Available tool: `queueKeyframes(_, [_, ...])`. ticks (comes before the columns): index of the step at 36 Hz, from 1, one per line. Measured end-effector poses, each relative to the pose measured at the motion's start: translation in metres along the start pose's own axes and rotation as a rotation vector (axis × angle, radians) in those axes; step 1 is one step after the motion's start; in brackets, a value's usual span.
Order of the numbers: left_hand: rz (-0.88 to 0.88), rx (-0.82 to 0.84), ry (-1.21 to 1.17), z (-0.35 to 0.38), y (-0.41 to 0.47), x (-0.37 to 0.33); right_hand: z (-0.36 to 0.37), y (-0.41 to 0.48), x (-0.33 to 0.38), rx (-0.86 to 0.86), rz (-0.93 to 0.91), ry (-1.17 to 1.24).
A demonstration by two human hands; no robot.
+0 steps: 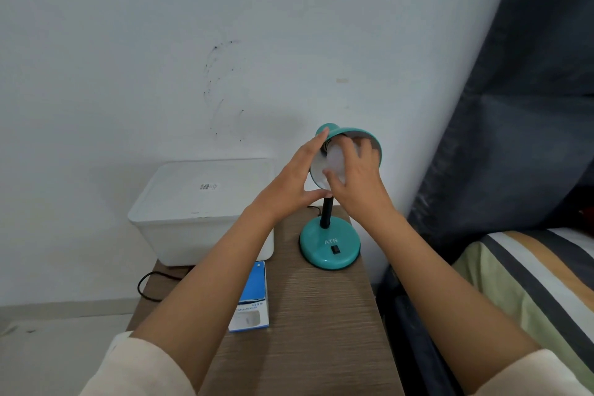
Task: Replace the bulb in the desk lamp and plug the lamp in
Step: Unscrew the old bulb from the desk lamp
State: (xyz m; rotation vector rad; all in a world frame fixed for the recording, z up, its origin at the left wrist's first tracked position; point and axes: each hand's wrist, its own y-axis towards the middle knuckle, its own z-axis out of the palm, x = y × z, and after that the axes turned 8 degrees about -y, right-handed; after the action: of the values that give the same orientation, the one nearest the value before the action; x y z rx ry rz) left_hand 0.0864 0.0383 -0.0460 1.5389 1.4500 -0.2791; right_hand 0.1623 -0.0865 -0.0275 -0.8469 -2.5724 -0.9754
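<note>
A teal desk lamp stands on its round base [329, 243] at the far right of a wooden side table [305, 315]. Its teal shade [369, 135] is tilted toward me. A white bulb [335, 160] sits inside the shade. My right hand [356, 177] is shut on the bulb, fingers wrapped around its dome. My left hand [297, 177] grips the left edge of the shade from outside, thumb under the rim. A black cord [149, 286] loops off the table's left edge; its plug is hidden.
A white lidded plastic box [202, 209] fills the table's back left. A blue and white bulb carton [252, 299] lies flat in front of it. A bed with a striped cover [530, 283] and a dark curtain [514, 106] are on the right. A white wall is behind.
</note>
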Motion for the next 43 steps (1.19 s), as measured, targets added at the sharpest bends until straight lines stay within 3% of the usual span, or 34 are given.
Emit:
queueKeyframes(5, [-0.006,-0.005,0.007,-0.002,-0.001,0.001,-0.003,0.001,-0.004,-0.028,-0.077,-0.061])
queueKeyframes(17, [-0.082,-0.007,-0.025,-0.014,0.001,0.007,0.016,0.006,0.004,-0.007,-0.02,-0.153])
queueKeyframes(23, [-0.071,-0.009,-0.027,-0.012,0.0,0.007,0.014,0.002,-0.003,-0.025,-0.212,-0.348])
queueKeyframes(29, [-0.056,-0.053,-0.037,-0.007,-0.004,0.006,0.024,-0.003,0.0,-0.094,-0.008,-0.139])
queueKeyframes(32, [-0.062,-0.064,-0.042,-0.007,-0.004,0.004,0.022,0.0,0.008,-0.043,0.082,-0.041])
queueKeyframes(43, [-0.062,-0.04,-0.019,-0.007,-0.004,0.002,0.011,-0.001,0.005,-0.005,-0.004,-0.122])
